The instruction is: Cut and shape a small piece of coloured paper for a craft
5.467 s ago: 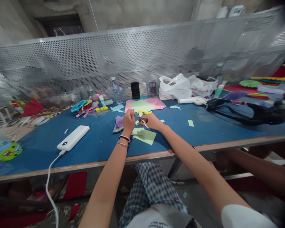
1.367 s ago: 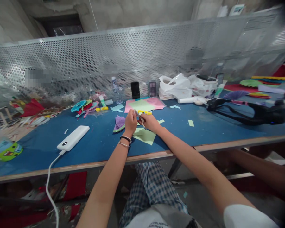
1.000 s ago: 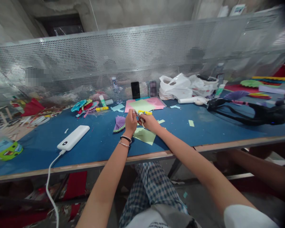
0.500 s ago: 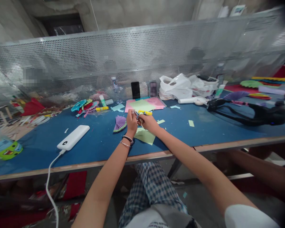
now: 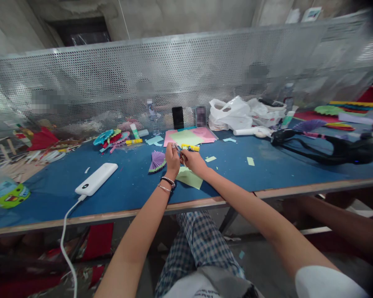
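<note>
Both of my hands meet above the middle of the blue table (image 5: 267,169). My left hand (image 5: 172,159), with bracelets on the wrist, is closed in a pinch on a small thin piece I cannot make out. My right hand (image 5: 193,160) is closed too, gripping the same small thing from the right. Under them lies a light green paper sheet (image 5: 189,178). A folded purple paper fan (image 5: 157,161) lies just left of my left hand. A yellow marker (image 5: 190,147) lies just beyond my fingers.
A white power bank (image 5: 95,184) with its cable lies to the left. Pink and green sheets (image 5: 189,135), a phone (image 5: 177,117), glue sticks, a bottle and white plastic bags (image 5: 233,114) stand along the perforated metal screen. A black headset (image 5: 338,145) lies right. Another person's arm (image 5: 345,223) is at lower right.
My hands, apart 5.5 s ago with a thin stick in the right, have come together and stay pinched on the small piece. They have shifted very slightly.
</note>
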A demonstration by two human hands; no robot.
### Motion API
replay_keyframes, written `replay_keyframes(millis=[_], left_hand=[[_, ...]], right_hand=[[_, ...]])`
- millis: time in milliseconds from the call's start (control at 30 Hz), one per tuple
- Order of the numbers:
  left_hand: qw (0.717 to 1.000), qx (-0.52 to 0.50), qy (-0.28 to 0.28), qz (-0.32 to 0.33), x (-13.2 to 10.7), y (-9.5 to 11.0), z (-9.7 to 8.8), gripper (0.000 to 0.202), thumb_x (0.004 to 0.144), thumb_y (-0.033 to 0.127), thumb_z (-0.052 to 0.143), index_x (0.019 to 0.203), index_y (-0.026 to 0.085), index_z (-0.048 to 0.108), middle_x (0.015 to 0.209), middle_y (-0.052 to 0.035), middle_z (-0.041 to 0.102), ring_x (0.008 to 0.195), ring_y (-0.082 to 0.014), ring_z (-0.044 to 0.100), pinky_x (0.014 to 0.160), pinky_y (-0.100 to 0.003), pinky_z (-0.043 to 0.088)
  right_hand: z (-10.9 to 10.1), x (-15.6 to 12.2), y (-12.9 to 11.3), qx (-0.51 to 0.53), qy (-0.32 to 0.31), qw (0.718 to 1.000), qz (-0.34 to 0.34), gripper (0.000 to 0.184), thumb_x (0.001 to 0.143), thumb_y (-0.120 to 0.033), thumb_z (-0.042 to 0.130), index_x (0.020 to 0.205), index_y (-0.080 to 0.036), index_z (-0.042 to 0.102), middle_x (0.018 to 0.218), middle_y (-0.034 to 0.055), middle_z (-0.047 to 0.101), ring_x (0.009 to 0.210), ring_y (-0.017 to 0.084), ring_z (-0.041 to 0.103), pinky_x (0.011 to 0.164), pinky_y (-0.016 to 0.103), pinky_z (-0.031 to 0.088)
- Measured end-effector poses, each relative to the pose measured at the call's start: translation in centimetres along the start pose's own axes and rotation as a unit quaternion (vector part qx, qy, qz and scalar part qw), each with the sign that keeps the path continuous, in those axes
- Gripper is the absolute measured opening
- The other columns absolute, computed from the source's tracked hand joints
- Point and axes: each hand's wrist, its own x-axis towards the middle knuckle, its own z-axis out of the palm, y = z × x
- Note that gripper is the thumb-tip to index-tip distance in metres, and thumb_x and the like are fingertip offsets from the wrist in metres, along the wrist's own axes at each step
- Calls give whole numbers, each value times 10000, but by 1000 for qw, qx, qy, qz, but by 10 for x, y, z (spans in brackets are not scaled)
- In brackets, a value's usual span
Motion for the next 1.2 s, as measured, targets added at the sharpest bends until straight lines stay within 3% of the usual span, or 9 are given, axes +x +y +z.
replay_keyframes(millis=[367, 667, 967, 1200], left_hand=[[1000, 13, -14, 2, 2, -4, 0, 349, 885, 487, 278, 703, 203, 366, 643, 9, 388, 578, -131, 371, 571, -270, 299], [1000, -21, 8, -21, 2, -2, 0, 355, 876, 502, 292, 711, 202, 389, 650, 7, 406, 581, -126, 400, 555, -255, 332], [999, -37, 11, -17, 3, 0, 0, 359, 856, 519, 327, 727, 200, 428, 681, -4, 456, 608, -134, 432, 594, -263, 338], [998, -63, 10, -23, 3, -2, 1, 335, 861, 500, 337, 740, 203, 434, 696, -12, 469, 611, -138, 440, 602, -269, 348]], right_hand=[[-1, -1, 0, 27, 8, 1000, -3, 132, 796, -223, 477, 828, -157, 586, 695, 67, 650, 622, 158, 578, 553, 218, 307], [-7, 0, -1, 53, 22, 997, 53, 177, 801, -324, 515, 866, -173, 580, 706, 43, 653, 628, 147, 589, 558, 204, 343], [-18, 2, 0, -14, 25, 995, 90, 250, 803, -400, 504, 933, -193, 559, 765, 53, 663, 694, 192, 604, 536, 236, 307], [-17, 4, 13, 36, 97, 992, 72, 333, 782, -345, 538, 1054, -160, 485, 984, 115, 596, 924, 222, 530, 745, 291, 390]])
